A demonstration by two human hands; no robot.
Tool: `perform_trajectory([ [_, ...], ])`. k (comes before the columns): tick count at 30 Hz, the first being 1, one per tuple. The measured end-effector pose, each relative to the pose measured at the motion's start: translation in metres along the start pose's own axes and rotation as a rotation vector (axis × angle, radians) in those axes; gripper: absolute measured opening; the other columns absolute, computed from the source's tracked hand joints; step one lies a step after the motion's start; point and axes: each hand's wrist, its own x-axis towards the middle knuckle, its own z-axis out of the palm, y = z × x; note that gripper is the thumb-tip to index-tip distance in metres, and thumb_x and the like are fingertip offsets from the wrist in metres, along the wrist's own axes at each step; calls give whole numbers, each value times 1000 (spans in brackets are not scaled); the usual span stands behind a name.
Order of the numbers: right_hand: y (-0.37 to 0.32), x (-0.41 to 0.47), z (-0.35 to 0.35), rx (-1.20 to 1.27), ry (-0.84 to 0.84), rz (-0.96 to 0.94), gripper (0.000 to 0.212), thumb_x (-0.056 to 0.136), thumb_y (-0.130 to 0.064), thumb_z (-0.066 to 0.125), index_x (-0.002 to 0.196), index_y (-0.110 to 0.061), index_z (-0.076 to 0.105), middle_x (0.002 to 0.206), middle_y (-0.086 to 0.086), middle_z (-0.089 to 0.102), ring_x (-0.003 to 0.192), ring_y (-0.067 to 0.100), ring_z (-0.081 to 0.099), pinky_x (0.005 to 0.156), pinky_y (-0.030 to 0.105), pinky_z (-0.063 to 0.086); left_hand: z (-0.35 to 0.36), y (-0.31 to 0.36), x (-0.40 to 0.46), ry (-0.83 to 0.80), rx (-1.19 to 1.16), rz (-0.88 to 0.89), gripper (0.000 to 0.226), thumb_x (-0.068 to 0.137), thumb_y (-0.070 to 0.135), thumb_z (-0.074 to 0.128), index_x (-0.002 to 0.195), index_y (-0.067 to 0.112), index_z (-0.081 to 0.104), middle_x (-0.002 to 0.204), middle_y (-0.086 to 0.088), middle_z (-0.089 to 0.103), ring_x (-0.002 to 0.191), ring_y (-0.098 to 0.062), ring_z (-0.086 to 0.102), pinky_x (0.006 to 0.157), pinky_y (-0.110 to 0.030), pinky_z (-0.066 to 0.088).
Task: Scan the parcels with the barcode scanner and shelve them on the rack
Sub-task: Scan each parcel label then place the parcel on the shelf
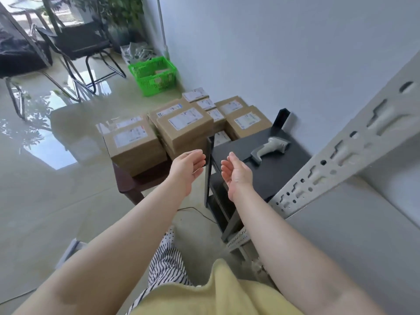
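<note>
Both hands reach forward empty, palms facing each other: the left hand [189, 165] and right hand [237, 172] are relaxed and open, a narrow gap between them. Beyond the left hand, cardboard parcels [184, 129] crowd a low brown table [134, 181], their white labels too blurred to read. The grey barcode scanner [269, 148] lies just past the right hand on a black stand [272, 169]. The pale metal rack [341, 160] rises at right; bare floor opens left.
</note>
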Motion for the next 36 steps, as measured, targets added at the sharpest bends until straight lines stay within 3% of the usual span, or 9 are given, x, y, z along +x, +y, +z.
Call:
perform_trajectory([
  [12, -46, 130, 98, 139, 278, -51, 27, 95, -36, 66, 109, -12, 64, 93, 2, 68, 84, 13, 63, 78, 24, 55, 35, 120, 177, -253, 239, -3, 7, 96, 19, 68, 102, 17, 65, 104, -5, 70, 94, -14, 66, 80, -26, 54],
  [19, -69, 185, 131, 170, 329, -8, 28, 93, -39, 68, 103, -13, 63, 87, 2, 65, 82, 14, 59, 95, 31, 53, 74, 158, 257, -371, 510, 47, 15, 95, 26, 71, 106, 18, 65, 108, -5, 69, 93, -14, 65, 81, -25, 56],
  [23, -82, 229, 134, 183, 351, 44, 24, 93, -38, 68, 98, -15, 64, 84, 2, 63, 78, 13, 56, 101, 32, 51, 103, 157, 293, -412, 622, 41, 14, 95, 28, 70, 104, 20, 65, 108, -6, 69, 94, -14, 64, 88, -32, 56],
  [27, -94, 282, 130, 119, 356, 79, 27, 94, -41, 67, 95, -14, 64, 87, 2, 62, 82, 15, 58, 93, 30, 53, 130, 147, 335, -352, 668, 4, 12, 94, 27, 70, 101, 21, 64, 104, -3, 69, 96, -14, 65, 89, -31, 56],
  [29, -101, 310, 125, 68, 380, 76, 32, 95, -39, 65, 106, -9, 64, 84, 0, 58, 78, 15, 55, 82, 27, 52, 144, 140, 357, -341, 695, -12, 18, 94, 27, 71, 108, 18, 65, 99, 0, 67, 95, -14, 64, 92, -33, 55],
  [31, -106, 334, 120, 17, 406, 51, 48, 95, -37, 65, 131, -7, 57, 100, 2, 63, 92, 18, 60, 81, 29, 47, 158, 133, 378, -345, 746, -14, 26, 93, 29, 71, 116, 16, 65, 99, 3, 67, 95, -12, 63, 95, -35, 54],
  [32, -107, 346, 115, -1, 419, 46, 58, 94, -39, 65, 141, -10, 49, 122, 4, 62, 112, 22, 58, 91, 34, 44, 165, 129, 388, -355, 776, -11, 28, 93, 29, 70, 118, 16, 64, 102, 4, 68, 96, -10, 63, 95, -34, 53],
  [34, -107, 363, 107, -15, 450, 51, 77, 93, -41, 66, 155, -15, 28, 155, 4, 39, 142, 27, 36, 109, 45, 32, 177, 121, 405, -368, 822, 1, 32, 94, 30, 70, 122, 16, 63, 111, 3, 68, 95, -7, 61, 90, -31, 50],
  [36, -107, 378, 100, -24, 491, 46, 91, 92, -42, 68, 159, -17, 12, 163, 2, 23, 149, 27, 25, 116, 48, 26, 188, 112, 419, -376, 875, 12, 37, 94, 30, 69, 127, 16, 60, 118, 1, 65, 98, -10, 60, 83, -26, 44],
])
